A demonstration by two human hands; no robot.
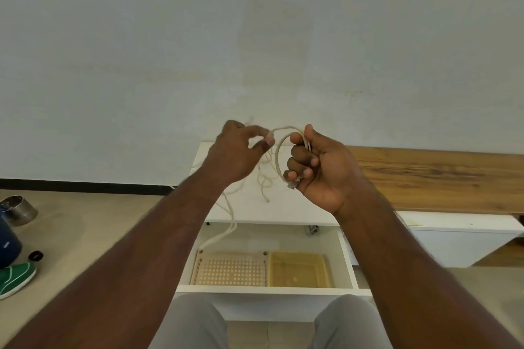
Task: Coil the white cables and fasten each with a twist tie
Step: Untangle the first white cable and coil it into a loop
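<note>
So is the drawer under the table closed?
No, the drawer is pulled open, and a perforated tray and a yellowish tray show inside it.

A low white cabinet top carries a loose tangle of white cable. Beside it runs a wooden bench top. On the beige floor lie a green shoe, a metal tin and a small black cap.

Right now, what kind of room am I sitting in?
Probably a room at home: a low white cabinet with wooden top, its open drawer holding plastic baskets, and a green shoe on the tan floor.
</note>
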